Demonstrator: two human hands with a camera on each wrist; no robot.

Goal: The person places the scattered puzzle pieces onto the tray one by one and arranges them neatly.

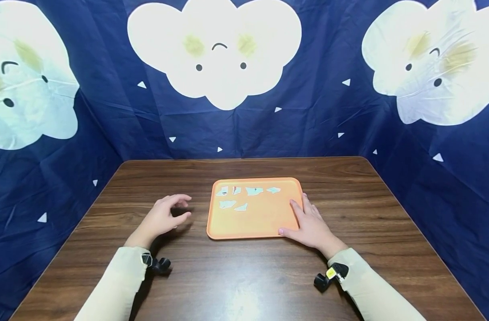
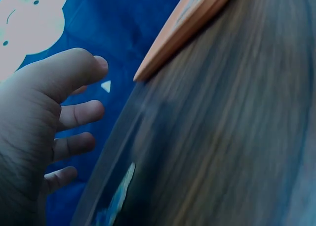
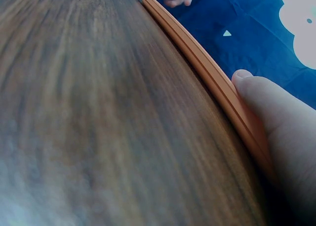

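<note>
An orange tray (image 1: 264, 221) lies on the wooden table, holding several flat, irregular pale-blue pieces with dark or red marks, such as one piece (image 1: 254, 191) in its upper row. My right hand (image 1: 311, 228) rests over the tray's near right corner. Its thumb lies on the near rim, and its other fingers spread along the right side. Left of the tray my left hand (image 1: 162, 217) hovers with loosely bent, parted fingers, holding nothing. Below it, the left wrist view shows another pale-blue piece (image 2: 120, 196) on the table, mostly hidden by the hand in the head view.
The brown wooden table (image 1: 236, 263) extends around the tray on all sides. A dark blue curtain (image 1: 236, 129) with white clouds and small triangles hangs behind the table and along both sides. A small black camera is strapped to each sleeve.
</note>
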